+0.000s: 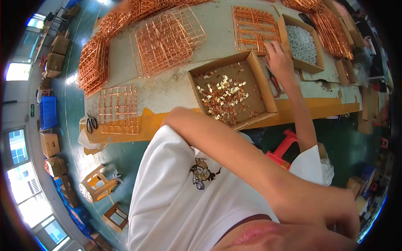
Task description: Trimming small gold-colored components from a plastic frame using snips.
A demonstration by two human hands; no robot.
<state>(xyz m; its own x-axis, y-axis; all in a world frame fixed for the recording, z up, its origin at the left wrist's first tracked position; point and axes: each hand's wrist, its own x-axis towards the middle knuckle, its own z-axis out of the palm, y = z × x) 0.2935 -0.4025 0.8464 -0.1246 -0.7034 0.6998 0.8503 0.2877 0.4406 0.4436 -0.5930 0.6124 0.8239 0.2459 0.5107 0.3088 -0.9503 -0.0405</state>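
Observation:
My right hand (pixel 281 62) reaches over the table, fingers stretched out and apart, at the near right corner of a copper-coloured wire frame (pixel 253 29). Whether the fingertips touch the frame I cannot make out. Red-handled pliers (pixel 274 85) lie below that wrist, beside an open cardboard box (pixel 256 77) holding many small copper and gold-coloured metal pieces (pixel 224 96). My left arm is bent, its elbow by the table's near edge and its forearm crossing my chest. At the lower right, my left hand (pixel 349 217) is folded back close to me, its fingers hidden.
Silver small parts (pixel 300 44) fill another box at the right hand's right. Copper wire frames (pixel 161 44) lie stacked across the table (pixel 161 90), with one single frame (pixel 118 109) at the left. Scissors (pixel 91 124) lie at the left edge. A yellow stool (pixel 98 183) stands on the floor.

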